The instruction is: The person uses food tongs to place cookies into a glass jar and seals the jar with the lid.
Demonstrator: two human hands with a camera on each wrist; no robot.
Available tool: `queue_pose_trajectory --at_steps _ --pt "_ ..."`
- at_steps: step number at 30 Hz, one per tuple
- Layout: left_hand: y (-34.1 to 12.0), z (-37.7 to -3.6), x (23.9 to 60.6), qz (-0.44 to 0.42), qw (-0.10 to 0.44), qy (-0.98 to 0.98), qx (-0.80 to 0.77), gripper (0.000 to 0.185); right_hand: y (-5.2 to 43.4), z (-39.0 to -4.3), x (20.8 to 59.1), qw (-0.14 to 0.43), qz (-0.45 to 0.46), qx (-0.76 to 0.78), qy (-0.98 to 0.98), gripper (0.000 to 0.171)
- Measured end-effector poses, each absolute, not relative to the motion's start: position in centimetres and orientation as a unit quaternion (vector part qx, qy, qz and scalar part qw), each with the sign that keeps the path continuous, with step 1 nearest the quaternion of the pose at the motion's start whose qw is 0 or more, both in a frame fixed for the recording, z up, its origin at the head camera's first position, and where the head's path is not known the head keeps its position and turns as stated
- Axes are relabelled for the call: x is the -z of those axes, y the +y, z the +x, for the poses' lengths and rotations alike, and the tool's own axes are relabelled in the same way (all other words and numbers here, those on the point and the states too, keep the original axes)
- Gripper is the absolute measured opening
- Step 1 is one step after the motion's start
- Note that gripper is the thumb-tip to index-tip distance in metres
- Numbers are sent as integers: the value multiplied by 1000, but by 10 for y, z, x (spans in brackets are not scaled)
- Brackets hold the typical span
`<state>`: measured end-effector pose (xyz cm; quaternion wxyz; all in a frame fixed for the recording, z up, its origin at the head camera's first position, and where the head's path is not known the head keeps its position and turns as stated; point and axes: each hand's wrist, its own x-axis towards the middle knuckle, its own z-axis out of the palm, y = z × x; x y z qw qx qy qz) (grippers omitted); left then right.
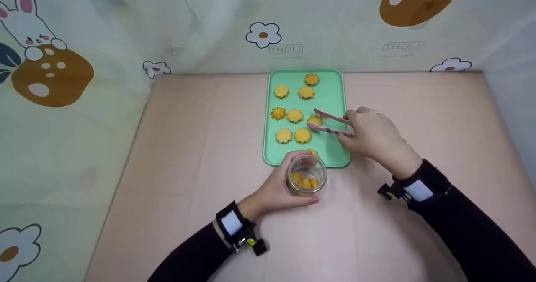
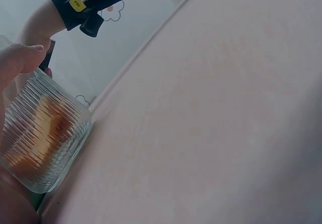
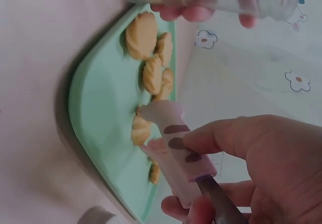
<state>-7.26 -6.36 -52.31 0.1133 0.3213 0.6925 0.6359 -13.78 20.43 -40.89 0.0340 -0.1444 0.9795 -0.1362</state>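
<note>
My left hand point(image 1: 276, 190) grips a clear glass jar point(image 1: 307, 165) in front of the tray's near edge. Several yellow cookies point(image 1: 305, 183) lie in the jar; its ribbed wall point(image 2: 48, 133) shows in the left wrist view. My right hand point(image 1: 372, 133) holds pink tongs point(image 1: 331, 130) with the thumb on one arm and fingers on the other. The tong tips are spread on either side of a flower-shaped cookie point(image 1: 315, 120) on the green tray point(image 1: 331, 152). Whether the tips touch the cookie, I cannot tell.
Several more cookies point(image 1: 295, 115) lie spread over the tray, one partly hidden behind the jar point(image 1: 312, 152). The tray rests on a pale pink table point(image 1: 201, 139). A curtain with printed flowers point(image 1: 263, 35) hangs along the table's back edge.
</note>
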Motion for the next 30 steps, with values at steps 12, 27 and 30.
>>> queue_pose_trajectory --at_steps 12,27,30 --pt "-64 -73 527 321 114 697 -631 99 202 -134 407 56 -94 124 986 40" --pt "-64 -73 532 327 108 697 -629 99 212 -142 409 35 -105 121 986 35" --pt "-64 -73 532 329 108 698 -627 100 211 -145 411 35 -107 112 987 35"
